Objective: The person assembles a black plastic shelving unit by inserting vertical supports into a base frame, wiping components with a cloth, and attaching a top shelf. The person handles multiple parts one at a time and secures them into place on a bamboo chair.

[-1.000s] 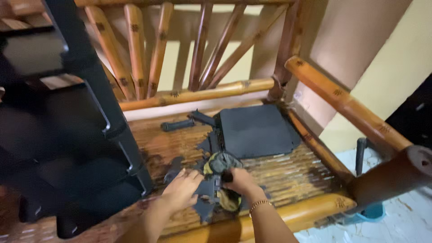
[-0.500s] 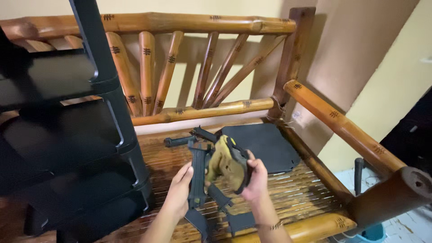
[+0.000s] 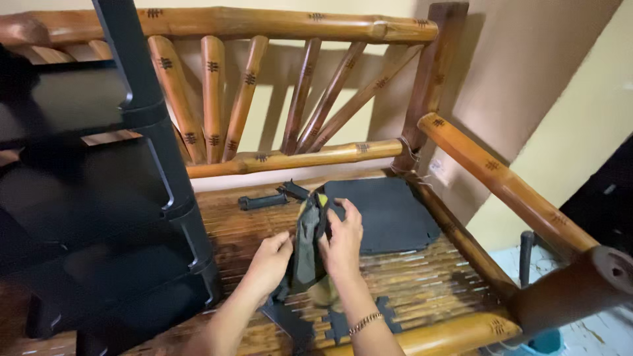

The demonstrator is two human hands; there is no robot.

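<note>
**Desk:** What are the two hands doing on the bamboo bench (image 3: 422, 290)?

**Photographer:** Both are clasped on one object, a dark pouch-like item of black and olive fabric with yellowish patches (image 3: 308, 250), held upright on its edge just above the slatted seat. The left hand (image 3: 270, 258) presses against its left face, fingers curled round the side. The right hand (image 3: 343, 242) grips it from the right, thumb and fingertips pinching the top edge. A thin bracelet (image 3: 364, 322) circles the right wrist.

**Desk:** Where does the item sit in relation to everything else?

**Photographer:** Near the front middle of the seat. Directly behind and to its right lies a flat black panel (image 3: 389, 214), resting on the slats near the right armrest (image 3: 501, 181). Behind and to the left lies a short black tube-shaped part (image 3: 262, 202) with a smaller black piece (image 3: 294, 190) just beside it. Under the forearms, flat black notched pieces (image 3: 330, 323) lie on the slats at the front rail.

**Desk:** And the dark mass on the left?

**Photographer:** A black plastic shelf unit (image 3: 99, 217), standing on the seat's left side and well apart from the hands. What exactly the fabric item is, I cannot tell.
</note>
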